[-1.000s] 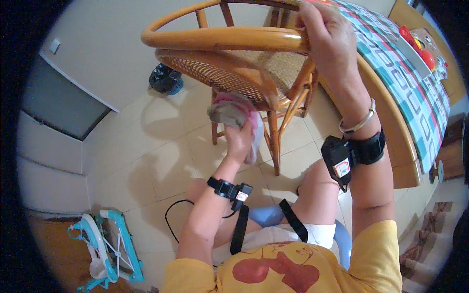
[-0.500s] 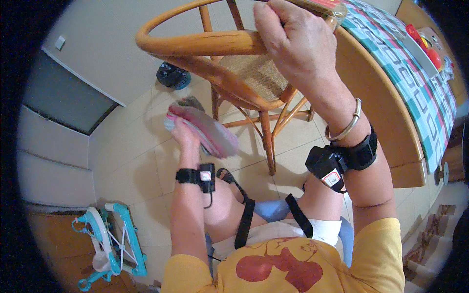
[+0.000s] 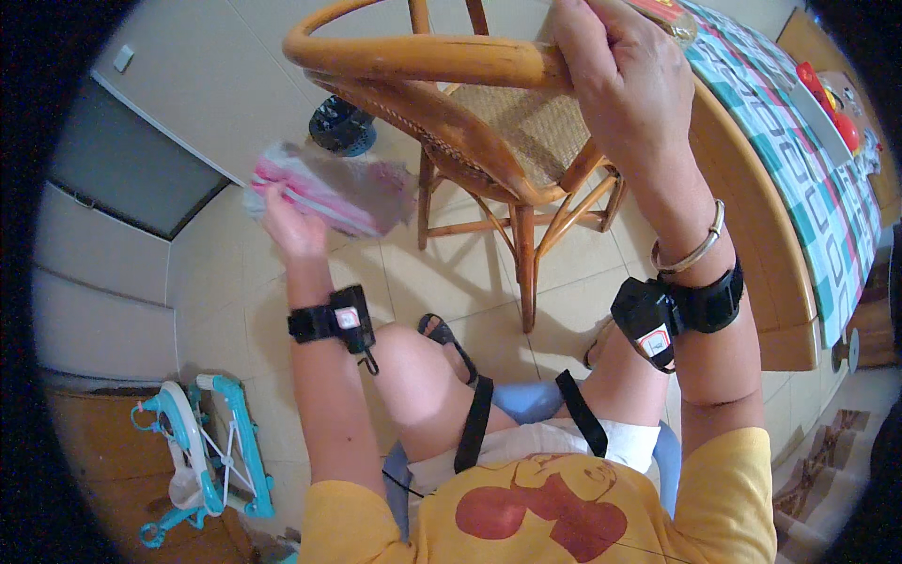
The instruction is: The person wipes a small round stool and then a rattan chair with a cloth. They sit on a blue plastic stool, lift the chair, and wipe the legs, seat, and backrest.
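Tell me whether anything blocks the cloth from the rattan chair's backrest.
Nothing visible does: the left hand holds the pink-and-white cloth left of the rattan chair's backrest, with apparently open air between. The wastebasket stands on the floor beyond the cloth, seemingly off that path.

Cloth [image 3: 343, 195]: we see pink, white and grey
Chair [image 3: 423, 58]: we see orange-brown
Cover [image 3: 772, 150]: we see teal, white, grey rectangle outlines
Shirt [image 3: 451, 540]: we see yellow, red print

A pale wall [image 3: 211, 85] meets cream floor tiles [image 3: 409, 282], with patterned cloth [image 3: 785, 160] at right.
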The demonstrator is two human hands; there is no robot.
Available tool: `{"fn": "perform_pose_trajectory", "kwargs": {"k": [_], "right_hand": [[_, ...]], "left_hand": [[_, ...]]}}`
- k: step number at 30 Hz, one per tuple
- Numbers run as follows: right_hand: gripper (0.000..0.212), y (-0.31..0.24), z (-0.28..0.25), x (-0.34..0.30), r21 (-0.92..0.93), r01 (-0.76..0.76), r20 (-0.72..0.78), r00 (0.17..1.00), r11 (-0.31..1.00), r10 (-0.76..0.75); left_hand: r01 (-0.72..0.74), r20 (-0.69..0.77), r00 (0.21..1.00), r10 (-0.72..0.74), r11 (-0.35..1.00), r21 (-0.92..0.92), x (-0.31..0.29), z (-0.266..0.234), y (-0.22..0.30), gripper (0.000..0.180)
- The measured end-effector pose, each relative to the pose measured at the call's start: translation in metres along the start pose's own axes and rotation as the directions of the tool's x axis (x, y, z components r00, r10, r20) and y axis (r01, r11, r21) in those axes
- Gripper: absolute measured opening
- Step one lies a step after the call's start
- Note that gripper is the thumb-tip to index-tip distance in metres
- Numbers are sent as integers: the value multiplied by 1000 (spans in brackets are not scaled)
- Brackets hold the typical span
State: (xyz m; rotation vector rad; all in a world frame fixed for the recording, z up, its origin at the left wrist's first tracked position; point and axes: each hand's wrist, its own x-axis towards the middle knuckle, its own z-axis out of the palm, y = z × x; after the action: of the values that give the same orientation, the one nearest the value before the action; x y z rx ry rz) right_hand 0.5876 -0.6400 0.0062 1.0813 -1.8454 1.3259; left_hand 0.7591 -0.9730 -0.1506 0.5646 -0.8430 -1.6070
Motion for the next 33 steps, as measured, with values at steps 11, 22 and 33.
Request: {"fn": "perform_pose_trajectory", "kwargs": {"k": [11,22,33], "right_hand": [[33,9,-5,-1,35,80,46,996,996,-81],[31,5,-1,-1,187,50,7,999,981,-52],[30,0,-1,-2,167,78,2,997,983,-79]], "left_hand": [[433,136,866,-482,857,281,-171,-25,-159,34],[-562,684,722,-102,489,667,-175,-6,-183,41],[-555,613,647,-453,270,787,-203,-62,-239,42]]}}
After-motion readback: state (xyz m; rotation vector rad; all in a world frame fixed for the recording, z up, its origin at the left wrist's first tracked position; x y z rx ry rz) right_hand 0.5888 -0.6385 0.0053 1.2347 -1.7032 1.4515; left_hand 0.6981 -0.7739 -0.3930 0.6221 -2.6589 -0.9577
